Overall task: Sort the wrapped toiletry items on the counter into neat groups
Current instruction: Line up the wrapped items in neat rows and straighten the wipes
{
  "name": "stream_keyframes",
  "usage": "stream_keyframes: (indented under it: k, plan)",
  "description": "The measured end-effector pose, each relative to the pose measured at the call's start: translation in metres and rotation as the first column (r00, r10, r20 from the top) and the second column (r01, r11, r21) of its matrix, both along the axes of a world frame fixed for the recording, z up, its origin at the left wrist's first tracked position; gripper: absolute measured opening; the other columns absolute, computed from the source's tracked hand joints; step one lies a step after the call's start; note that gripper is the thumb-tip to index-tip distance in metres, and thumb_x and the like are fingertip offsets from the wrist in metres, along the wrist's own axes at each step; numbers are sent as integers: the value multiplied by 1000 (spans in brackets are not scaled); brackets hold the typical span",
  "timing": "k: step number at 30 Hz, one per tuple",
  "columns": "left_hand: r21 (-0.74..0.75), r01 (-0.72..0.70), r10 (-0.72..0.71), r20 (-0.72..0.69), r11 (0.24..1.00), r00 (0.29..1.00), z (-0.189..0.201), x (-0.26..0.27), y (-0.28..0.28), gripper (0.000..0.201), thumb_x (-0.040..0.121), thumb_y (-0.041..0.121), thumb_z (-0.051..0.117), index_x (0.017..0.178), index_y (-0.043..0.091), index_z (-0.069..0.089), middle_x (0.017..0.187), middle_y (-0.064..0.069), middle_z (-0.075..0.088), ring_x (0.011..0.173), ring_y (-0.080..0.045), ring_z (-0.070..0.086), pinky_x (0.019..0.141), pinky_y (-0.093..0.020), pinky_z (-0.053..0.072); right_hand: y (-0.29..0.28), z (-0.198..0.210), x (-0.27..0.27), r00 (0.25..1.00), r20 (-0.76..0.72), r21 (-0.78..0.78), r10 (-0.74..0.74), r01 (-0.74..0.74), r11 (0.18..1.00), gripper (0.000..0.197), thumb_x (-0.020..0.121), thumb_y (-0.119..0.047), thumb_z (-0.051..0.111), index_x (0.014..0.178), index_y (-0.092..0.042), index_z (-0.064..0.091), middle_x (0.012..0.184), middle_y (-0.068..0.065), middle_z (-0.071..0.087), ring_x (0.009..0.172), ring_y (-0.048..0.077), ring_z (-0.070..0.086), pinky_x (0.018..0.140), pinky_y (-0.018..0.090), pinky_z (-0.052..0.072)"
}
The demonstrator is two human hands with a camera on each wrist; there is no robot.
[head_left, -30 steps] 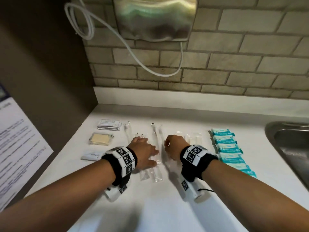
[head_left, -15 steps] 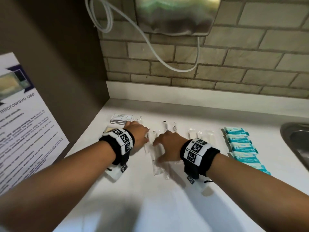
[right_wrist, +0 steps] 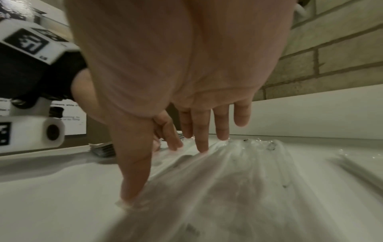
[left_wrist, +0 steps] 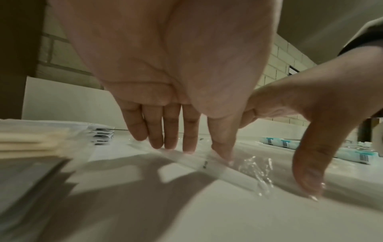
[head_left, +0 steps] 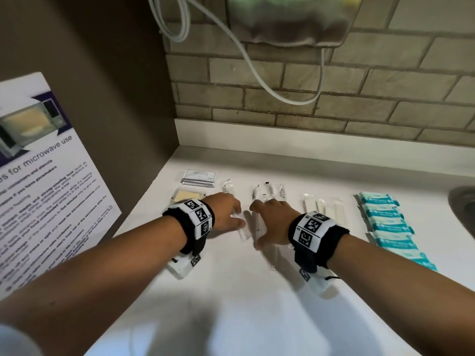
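Several long clear-wrapped toiletry sticks (head_left: 267,194) lie side by side in the middle of the white counter (head_left: 231,304). My left hand (head_left: 226,214) rests with straight fingers (left_wrist: 172,131) on one wrapped stick (left_wrist: 207,163). My right hand (head_left: 270,222) lies just to its right, fingertips (right_wrist: 201,134) and thumb pressing on a bunch of wrapped sticks (right_wrist: 238,172). Neither hand grips anything. Further right lie more wrapped white sticks (head_left: 323,209) and a column of teal packets (head_left: 385,222).
At the back left lie a stack of white sachets (head_left: 199,177) and a yellowish wrapped bar (head_left: 186,195). A brown side wall with a microwave notice (head_left: 46,188) bounds the left. A sink rim (head_left: 462,204) shows at far right. A cable (head_left: 257,73) hangs over the brick backsplash.
Both hands have shifted left along the counter with the wrapped sticks under them, and the left hand has come back close beside the right one. The head view has moved nearer.
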State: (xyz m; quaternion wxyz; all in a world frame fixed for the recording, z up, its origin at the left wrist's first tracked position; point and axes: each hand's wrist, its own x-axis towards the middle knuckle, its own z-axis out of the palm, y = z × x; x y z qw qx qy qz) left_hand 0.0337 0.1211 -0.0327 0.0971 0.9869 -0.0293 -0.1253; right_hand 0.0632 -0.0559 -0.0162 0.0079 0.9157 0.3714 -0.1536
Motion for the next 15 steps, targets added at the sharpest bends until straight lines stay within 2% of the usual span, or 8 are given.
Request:
stream_keyframes:
  k: [3,5,8,12,14,15]
  plan:
    - [-55,42,-43,-22,998,999,2,-3,2,51,82,54,64,115,16,64,116,-2,62,104,-22,60,89,-31,47,8,1,5,1000,-14,-25,-11,10,1000,77,69,-47,76,133,-21,45,121,6,59,118,26,49,98,38,42]
    - [-102,33,-36,-31,994,999,3,-5,6,49,79,60,64,105,18,66,106,0,62,95,-19,59,85,-31,49,16,-3,4,1000,-18,-35,13,-13,999,64,68,-45,76,124,-23,54,116,4,62,114,24,50,94,39,46]
    - [-121,-9,5,-29,993,1000,5,-6,11,36,81,55,63,93,21,66,99,2,60,90,-19,58,82,-32,49,24,-6,-1,998,-58,-31,27,-28,999,49,70,-40,74,115,-24,62,111,4,64,113,23,50,89,36,47]
    - [-231,-132,158,99,964,982,14,-2,7,29,83,44,67,93,17,66,94,3,58,90,-18,58,80,-29,47,31,0,0,997,-44,4,-69,70,998,38,83,-31,60,117,-15,61,113,9,62,112,26,53,88,39,52]
    - [-297,-215,252,94,930,963,19,4,-2,27,84,38,67,91,13,67,84,2,62,83,-18,60,74,-29,46,34,-2,5,987,-20,89,-157,158,983,32,85,-23,57,114,-12,60,114,9,62,108,27,57,85,35,52]
    - [-305,-243,277,71,921,958,21,8,-7,27,84,35,65,89,9,68,84,-3,66,82,-21,61,73,-31,47,36,-4,7,980,-24,119,-198,199,973,30,85,-21,57,113,-11,60,114,9,62,105,27,60,80,32,52]
